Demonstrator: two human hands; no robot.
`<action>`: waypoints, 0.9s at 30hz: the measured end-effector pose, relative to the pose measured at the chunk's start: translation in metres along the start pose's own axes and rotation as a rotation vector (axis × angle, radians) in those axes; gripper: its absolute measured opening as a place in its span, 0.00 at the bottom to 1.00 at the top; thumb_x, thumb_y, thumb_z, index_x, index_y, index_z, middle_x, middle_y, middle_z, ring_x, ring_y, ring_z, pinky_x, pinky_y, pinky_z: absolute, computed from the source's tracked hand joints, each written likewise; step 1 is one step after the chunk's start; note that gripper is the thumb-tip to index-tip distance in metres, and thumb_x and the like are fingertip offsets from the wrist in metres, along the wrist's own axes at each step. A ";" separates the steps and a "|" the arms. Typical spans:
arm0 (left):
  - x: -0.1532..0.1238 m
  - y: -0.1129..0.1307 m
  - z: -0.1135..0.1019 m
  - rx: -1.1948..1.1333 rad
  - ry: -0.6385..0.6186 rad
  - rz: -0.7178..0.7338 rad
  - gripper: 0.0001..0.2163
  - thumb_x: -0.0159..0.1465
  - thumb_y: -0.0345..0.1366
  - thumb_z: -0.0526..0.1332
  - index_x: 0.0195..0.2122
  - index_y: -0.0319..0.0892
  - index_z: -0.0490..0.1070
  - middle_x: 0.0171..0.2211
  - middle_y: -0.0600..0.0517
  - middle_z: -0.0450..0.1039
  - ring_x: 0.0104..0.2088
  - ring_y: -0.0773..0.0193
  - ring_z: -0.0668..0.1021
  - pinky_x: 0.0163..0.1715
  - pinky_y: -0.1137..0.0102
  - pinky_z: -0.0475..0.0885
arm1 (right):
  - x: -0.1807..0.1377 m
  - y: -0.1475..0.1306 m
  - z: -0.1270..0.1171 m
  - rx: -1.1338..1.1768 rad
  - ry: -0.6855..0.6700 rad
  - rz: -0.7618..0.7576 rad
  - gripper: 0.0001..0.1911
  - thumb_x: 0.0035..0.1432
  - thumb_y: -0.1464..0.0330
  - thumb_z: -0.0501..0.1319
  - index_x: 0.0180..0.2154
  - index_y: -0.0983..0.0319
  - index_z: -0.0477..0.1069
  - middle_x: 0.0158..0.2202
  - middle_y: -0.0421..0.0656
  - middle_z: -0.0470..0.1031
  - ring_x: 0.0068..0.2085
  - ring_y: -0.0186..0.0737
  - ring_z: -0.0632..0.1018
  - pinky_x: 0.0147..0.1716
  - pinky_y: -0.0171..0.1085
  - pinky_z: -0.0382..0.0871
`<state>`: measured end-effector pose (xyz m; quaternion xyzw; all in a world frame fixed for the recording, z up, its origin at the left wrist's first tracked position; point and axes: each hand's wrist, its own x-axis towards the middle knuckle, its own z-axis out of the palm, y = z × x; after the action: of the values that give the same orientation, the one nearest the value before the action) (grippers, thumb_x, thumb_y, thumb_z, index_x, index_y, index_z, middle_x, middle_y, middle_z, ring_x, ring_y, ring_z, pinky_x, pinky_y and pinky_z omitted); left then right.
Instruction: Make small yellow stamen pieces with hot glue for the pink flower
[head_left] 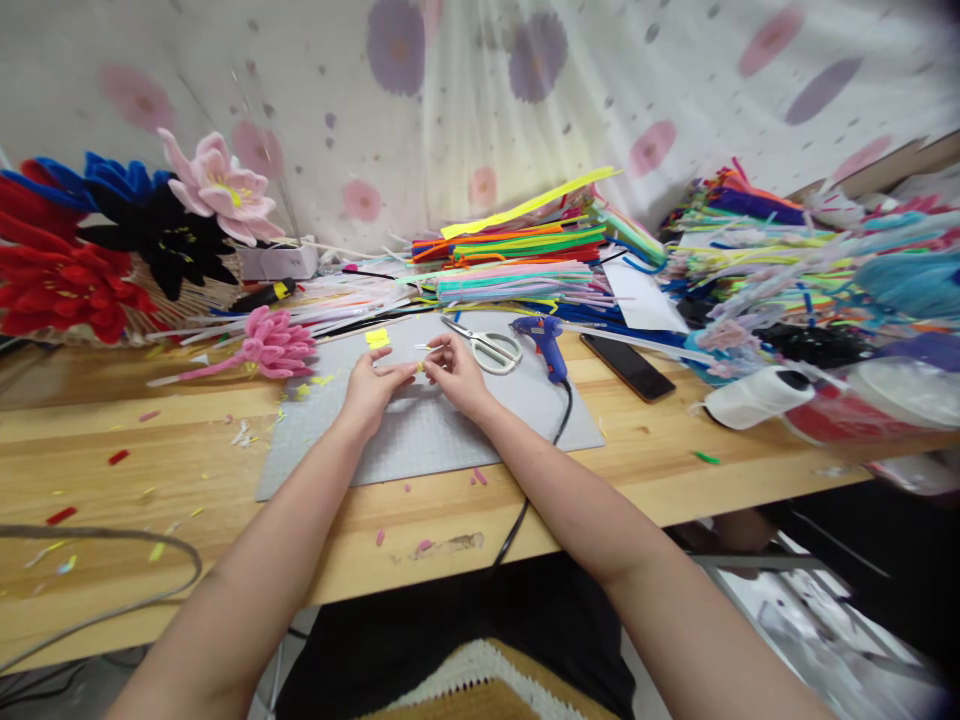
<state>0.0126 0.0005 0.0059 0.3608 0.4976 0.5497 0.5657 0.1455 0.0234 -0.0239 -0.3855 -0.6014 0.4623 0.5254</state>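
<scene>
Both my hands meet over a grey cutting mat [450, 430] on the wooden table. My left hand [371, 385] and my right hand [456, 372] pinch a small yellow piece [420, 368] between their fingertips, fingers closed on it. A thin pale stick pokes out to the left of my right hand's fingers. White-handled scissors [487, 347] lie just right of my right hand, and a blue glue gun [547, 342] rests beyond them. A pink pipe-cleaner flower [274, 345] lies left of my left hand.
Heaps of coloured pipe cleaners [517, 260] fill the back of the table. Red, black, blue and pink finished flowers [112, 250] stand at the left. A black phone [627, 366] and a white tape roll [757, 395] lie at the right. A grey cable [135, 540] loops at front left.
</scene>
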 end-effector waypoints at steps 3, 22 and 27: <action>0.000 -0.001 0.000 0.064 0.043 0.041 0.28 0.42 0.29 0.69 0.42 0.39 0.57 0.24 0.52 0.75 0.25 0.67 0.78 0.38 0.67 0.71 | -0.001 -0.001 0.001 -0.009 -0.007 0.006 0.14 0.49 0.66 0.58 0.39 0.59 0.57 0.26 0.34 0.68 0.26 0.29 0.70 0.27 0.33 0.65; 0.003 -0.003 -0.001 0.036 0.071 0.045 0.28 0.38 0.30 0.70 0.37 0.42 0.55 0.24 0.57 0.74 0.24 0.69 0.76 0.35 0.69 0.69 | -0.003 -0.005 0.004 0.028 -0.122 0.070 0.21 0.42 0.70 0.60 0.40 0.59 0.56 0.30 0.36 0.69 0.32 0.32 0.72 0.34 0.35 0.66; 0.003 -0.004 -0.001 -0.017 0.029 0.032 0.30 0.37 0.30 0.71 0.39 0.40 0.56 0.25 0.56 0.73 0.25 0.70 0.75 0.35 0.71 0.68 | -0.004 -0.001 0.008 0.074 -0.147 0.064 0.23 0.42 0.68 0.63 0.40 0.59 0.56 0.29 0.36 0.70 0.31 0.32 0.73 0.36 0.36 0.66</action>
<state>0.0119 0.0031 0.0011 0.3558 0.4951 0.5683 0.5525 0.1378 0.0180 -0.0239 -0.3500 -0.6082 0.5278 0.4785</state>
